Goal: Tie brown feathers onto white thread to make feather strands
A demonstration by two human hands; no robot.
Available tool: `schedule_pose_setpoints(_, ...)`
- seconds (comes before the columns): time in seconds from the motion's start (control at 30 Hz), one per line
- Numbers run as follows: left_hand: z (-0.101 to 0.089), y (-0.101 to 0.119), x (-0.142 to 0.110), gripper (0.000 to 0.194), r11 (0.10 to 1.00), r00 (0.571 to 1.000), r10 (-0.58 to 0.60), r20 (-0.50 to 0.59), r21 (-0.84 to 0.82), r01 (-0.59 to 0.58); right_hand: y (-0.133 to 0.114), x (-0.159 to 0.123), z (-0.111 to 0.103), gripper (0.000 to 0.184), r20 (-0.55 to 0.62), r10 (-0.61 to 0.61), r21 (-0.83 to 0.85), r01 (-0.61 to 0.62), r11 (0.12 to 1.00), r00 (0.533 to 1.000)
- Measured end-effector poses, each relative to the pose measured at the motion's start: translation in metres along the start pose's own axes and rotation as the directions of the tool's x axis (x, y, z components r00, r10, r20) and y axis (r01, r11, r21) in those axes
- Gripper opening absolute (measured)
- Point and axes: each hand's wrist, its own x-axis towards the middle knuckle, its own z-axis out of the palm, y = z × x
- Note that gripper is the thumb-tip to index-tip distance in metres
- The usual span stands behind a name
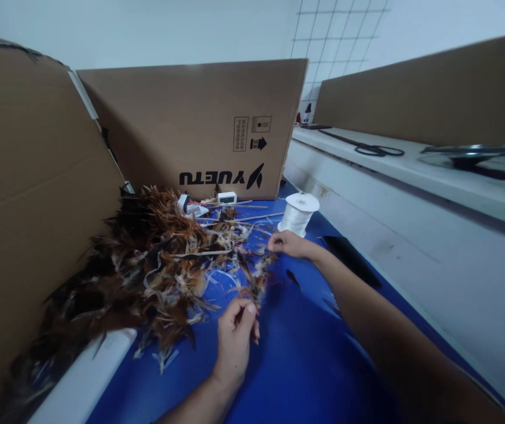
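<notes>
The left hand is low over the blue table, its thumb and forefinger close together at the lower end of a small feather tuft; whether they pinch it cannot be told. The right hand is farther forward, thumb and forefinger closed in a small loop just beside the white spool; whether a fine strand lies between them cannot be told. The tuft lies between the hands, right of the large feather pile.

The pile spreads up to the left cardboard panel and toward the base of the rear cardboard panel, which bound the work area on those sides. A white slab extends from the pile toward the lower left. The widest stretch of bare blue surface is between the forearms, with a loose dark feather near its far end. A flat black object lies near the table's right edge, beyond the right forearm. Past that edge, scissors rest on a raised white ledge.
</notes>
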Motion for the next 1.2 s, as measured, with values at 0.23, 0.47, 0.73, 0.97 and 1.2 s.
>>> schedule_pose_setpoints(0.23, 0.002, 0.000, -0.002, 0.030, 1.000, 1.000, 0.006, 0.005, 0.016, -0.006, -0.034, 0.002, 0.002, 0.028, -0.121, -0.129, 0.009, 0.131, 0.991, 0.984)
schedule_pose_setpoints(0.47, 0.000, 0.000, -0.001, 0.031, 1.000, 1.000, -0.001, 0.016, 0.019, 0.001, -0.072, 0.051, 0.033, 0.013, -0.109, -0.141, 0.051, 0.147, 0.988, 0.984)
schedule_pose_setpoints(0.73, 0.001, 0.000, -0.001, 0.030, 1.000, 1.000, 0.006, 0.015, 0.002, -0.006, -0.079, 0.030, 0.002, 0.018, -0.057, -0.222, 0.264, 0.229, 0.937, 0.973)
schedule_pose_setpoints(0.97, 0.001, -0.001, -0.001, 0.030, 1.000, 0.999, 0.028, 0.028, 0.000, -0.028, -0.059, -0.030, -0.020, 0.028, 0.078, -0.226, 0.426, 0.172, 0.888, 0.971)
schedule_pose_setpoints(1.2, 0.001, 0.003, -0.002, 0.032, 0.999, 1.000, 0.003, 0.031, -0.037, -0.002, -0.048, -0.045, -0.018, 0.027, 0.080, -0.192, 0.398, 0.145, 0.906, 0.978)
